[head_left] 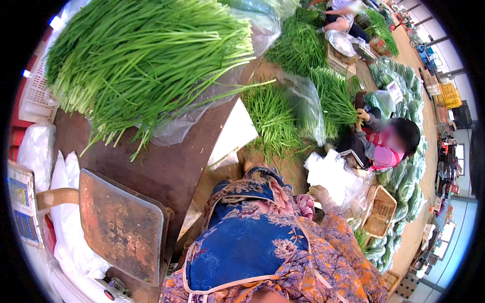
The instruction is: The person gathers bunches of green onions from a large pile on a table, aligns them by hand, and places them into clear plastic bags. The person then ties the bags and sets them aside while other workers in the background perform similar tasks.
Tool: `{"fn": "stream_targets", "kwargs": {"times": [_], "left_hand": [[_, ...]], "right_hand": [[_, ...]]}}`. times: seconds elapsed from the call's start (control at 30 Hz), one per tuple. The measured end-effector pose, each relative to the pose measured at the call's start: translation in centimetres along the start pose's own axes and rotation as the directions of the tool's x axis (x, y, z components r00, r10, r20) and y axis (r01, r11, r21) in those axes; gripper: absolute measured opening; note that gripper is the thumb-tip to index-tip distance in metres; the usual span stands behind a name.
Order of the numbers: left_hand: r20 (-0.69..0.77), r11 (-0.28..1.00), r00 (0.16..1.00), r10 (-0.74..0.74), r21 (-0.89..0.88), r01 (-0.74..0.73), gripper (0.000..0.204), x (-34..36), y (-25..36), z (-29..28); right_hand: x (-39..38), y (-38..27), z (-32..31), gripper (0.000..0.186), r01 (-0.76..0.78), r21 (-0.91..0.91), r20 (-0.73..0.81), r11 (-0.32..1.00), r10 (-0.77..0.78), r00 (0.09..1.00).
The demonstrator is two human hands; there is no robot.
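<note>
My right hand [323,197], in a pale glove, reaches out beside my lap, its fingers curled at the edge of a pile of white plastic bags [328,174]. It looks closed on a bag, though the fingertips are partly hidden. My left hand does not show. A big heap of long green garlic chives [151,60] lies on clear plastic on the brown table [136,166] at the left. Near the table's front stands a rusty weighing scale [121,227]. More cut chives [273,118] lie on the floor ahead of my knees.
A co-worker [391,144] sits at the right, gloved hands on chives [331,101]. Behind them are stacked bagged greens [404,187] and a tan basket [380,211]. White bags [68,212] hang left of the scale. Another person [343,20] works farther back.
</note>
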State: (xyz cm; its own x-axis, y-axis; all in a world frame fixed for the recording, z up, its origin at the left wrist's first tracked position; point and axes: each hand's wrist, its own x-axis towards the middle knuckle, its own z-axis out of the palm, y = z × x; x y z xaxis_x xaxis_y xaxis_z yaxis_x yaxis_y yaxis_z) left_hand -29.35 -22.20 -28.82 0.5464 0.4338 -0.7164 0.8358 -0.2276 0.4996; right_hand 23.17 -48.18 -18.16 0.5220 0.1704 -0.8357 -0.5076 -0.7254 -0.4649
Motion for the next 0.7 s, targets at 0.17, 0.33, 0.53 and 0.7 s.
{"fn": "stream_targets", "kwargs": {"times": [0.17, 0.33, 0.53, 0.7], "left_hand": [[-0.071, 0.998, 0.997, -0.04, -0.054, 0.036, 0.04, -0.5, 3.1, -1.2], [-0.101, 0.983, 0.982, -0.158, -0.109, 0.147, 0.041, -1.0, 5.4, -1.5], [-0.168, 0.958, 0.949, -0.267, -0.152, 0.243, 0.043, 0.6, 11.4, -1.3], [-0.065, 0.916, 0.963, -0.262, -0.331, 0.227, 0.056, 0.3, 29.2, -11.1]], "right_hand": [[8.4, 1.6, -2.2, 0.033, 0.56, -0.682, 0.335, 0.471, -0.48, 0.811], [11.4, -1.7, -1.0, 0.035, 0.39, -0.626, 0.165, 0.676, -0.373, 0.913], [5.8, -17.9, 6.0, 0.042, 0.661, -0.461, 0.51, 0.593, -0.432, 0.744], [5.9, -25.4, 7.0, 0.039, 0.777, -0.612, 0.699, 0.148, -0.358, 0.619]]}}
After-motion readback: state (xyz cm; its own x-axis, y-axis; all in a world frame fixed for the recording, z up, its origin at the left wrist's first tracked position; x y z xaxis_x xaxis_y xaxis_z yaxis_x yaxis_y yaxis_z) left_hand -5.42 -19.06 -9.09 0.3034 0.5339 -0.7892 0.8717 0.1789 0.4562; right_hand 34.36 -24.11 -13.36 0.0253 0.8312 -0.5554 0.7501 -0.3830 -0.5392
